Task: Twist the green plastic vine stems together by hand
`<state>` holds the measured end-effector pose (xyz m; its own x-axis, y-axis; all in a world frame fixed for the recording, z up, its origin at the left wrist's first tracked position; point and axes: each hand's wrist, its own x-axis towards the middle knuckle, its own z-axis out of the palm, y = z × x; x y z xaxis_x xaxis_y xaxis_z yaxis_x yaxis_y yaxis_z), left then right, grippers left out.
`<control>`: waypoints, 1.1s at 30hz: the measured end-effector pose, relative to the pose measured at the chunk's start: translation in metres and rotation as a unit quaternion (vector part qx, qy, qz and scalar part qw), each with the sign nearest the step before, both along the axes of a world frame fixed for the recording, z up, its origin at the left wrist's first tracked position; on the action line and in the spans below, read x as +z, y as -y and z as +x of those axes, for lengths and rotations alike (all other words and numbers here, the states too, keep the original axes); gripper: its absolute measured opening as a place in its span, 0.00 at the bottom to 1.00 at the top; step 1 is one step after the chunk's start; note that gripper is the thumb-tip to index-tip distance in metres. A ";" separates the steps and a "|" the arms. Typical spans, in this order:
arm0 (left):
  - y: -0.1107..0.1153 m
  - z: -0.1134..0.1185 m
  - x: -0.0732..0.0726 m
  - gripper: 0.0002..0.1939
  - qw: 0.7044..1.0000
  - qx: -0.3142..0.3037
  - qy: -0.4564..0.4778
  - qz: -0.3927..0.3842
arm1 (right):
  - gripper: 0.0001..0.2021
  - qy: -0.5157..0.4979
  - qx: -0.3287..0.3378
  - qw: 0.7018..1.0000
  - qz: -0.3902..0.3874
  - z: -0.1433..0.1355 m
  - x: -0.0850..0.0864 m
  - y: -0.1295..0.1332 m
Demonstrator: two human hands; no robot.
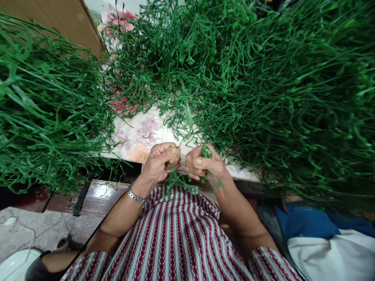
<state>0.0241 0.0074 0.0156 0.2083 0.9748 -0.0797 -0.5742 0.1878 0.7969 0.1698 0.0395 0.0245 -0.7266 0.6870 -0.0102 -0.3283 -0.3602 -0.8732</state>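
Observation:
My left hand [161,162], with a metal-banded watch [135,195] on its wrist, is closed with its thumb pressed on the fingers. Thin green plastic-looking stems [178,180] come out below it and hang over my lap. Close beside it, my right hand [206,162] is also closed, with a curled green stem [206,151] showing above its fingers. What lies inside each fist is mostly hidden. Just beyond my hands, a loose strand [186,111] lies at the edge of a large pile of green branched stems [222,58].
A second heap of green stems [52,105] overhangs the table at the left. The floral tablecloth [140,130] shows between the piles. A cardboard box [58,19] stands at the back left. Blue and white cloth [325,238] lies at the lower right, and a white basin [20,265] at the lower left.

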 end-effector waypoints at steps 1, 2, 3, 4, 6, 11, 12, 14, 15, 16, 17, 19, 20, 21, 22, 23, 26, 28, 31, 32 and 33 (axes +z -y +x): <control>0.000 0.001 0.001 0.21 1.000 0.011 0.017 -0.013 | 0.18 0.000 -0.008 1.000 0.006 0.001 0.000 0.000; -0.001 0.001 0.001 0.21 0.999 0.022 0.021 -0.019 | 0.18 0.025 -0.014 0.999 0.028 0.002 0.001 -0.001; -0.001 0.001 0.002 0.20 0.999 0.031 0.012 -0.021 | 0.18 0.073 -0.020 0.995 0.064 0.004 0.002 -0.003; -0.002 0.001 0.002 0.19 0.999 0.043 -0.003 -0.020 | 0.17 0.128 -0.026 0.986 0.108 0.006 0.003 -0.004; -0.003 0.000 0.002 0.16 0.997 0.065 -0.039 -0.016 | 0.17 0.222 -0.041 0.955 0.192 0.007 0.006 -0.008; -0.008 0.003 -0.003 0.16 0.983 0.143 -0.112 0.002 | 0.17 0.304 -0.131 0.902 0.276 -0.002 0.002 -0.005; -0.008 0.005 -0.004 0.16 0.980 0.157 -0.121 0.003 | 0.17 0.315 -0.152 0.891 0.288 -0.004 0.000 -0.003; -0.008 0.009 -0.005 0.15 0.975 0.176 -0.136 0.005 | 0.16 0.340 -0.180 0.866 0.319 -0.008 -0.003 0.001; -0.008 0.010 -0.006 0.15 0.973 0.182 -0.142 0.007 | 0.15 0.352 -0.187 0.855 0.333 -0.009 -0.004 0.002; -0.008 0.011 -0.006 0.15 0.971 0.187 -0.146 0.009 | 0.14 0.363 -0.190 0.845 0.345 -0.010 -0.004 0.003; -0.007 0.011 -0.006 0.15 0.971 0.189 -0.147 0.009 | 0.13 0.371 -0.192 0.838 0.352 -0.010 -0.005 0.004; -0.006 0.010 -0.005 0.14 0.974 0.178 -0.142 0.003 | 0.12 0.379 -0.180 0.838 0.347 -0.009 -0.004 0.004; -0.006 0.009 -0.004 0.15 0.976 0.169 -0.136 -0.002 | 0.11 0.378 -0.168 0.847 0.334 -0.008 -0.003 0.004; -0.006 0.008 -0.004 0.15 0.979 0.160 -0.127 -0.009 | 0.11 0.372 -0.154 0.860 0.314 -0.007 -0.003 0.003; -0.006 0.007 -0.003 0.16 0.981 0.151 -0.118 -0.016 | 0.12 0.358 -0.139 0.876 0.290 -0.006 -0.002 0.002; -0.005 0.006 -0.002 0.16 0.983 0.144 -0.109 -0.025 | 0.12 0.339 -0.125 0.894 0.266 -0.005 -0.001 0.002; -0.005 0.004 0.000 0.18 0.984 0.138 -0.099 -0.054 | 0.13 0.275 -0.074 0.938 0.198 -0.004 -0.001 0.000; -0.006 0.001 0.001 0.18 0.986 0.120 -0.094 -0.071 | 0.13 0.233 -0.040 0.960 0.148 -0.003 -0.002 0.000; -0.013 -0.006 0.002 0.19 0.991 0.096 -0.053 -0.077 | 0.14 0.167 0.003 0.982 0.089 -0.001 -0.003 0.006; -0.016 -0.009 0.002 0.19 0.992 0.102 -0.032 -0.073 | 0.15 0.154 0.023 0.984 0.091 0.001 -0.002 0.008; -0.020 -0.011 0.003 0.20 0.990 0.120 -0.012 -0.068 | 0.15 0.151 0.040 0.982 0.106 0.004 0.000 0.011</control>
<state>0.0129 0.0272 0.0191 -0.0325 0.9761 -0.2149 -0.5964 0.1536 0.7879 0.1735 0.0289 0.0245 -0.7639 0.6381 -0.0962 -0.0216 -0.1743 -0.9845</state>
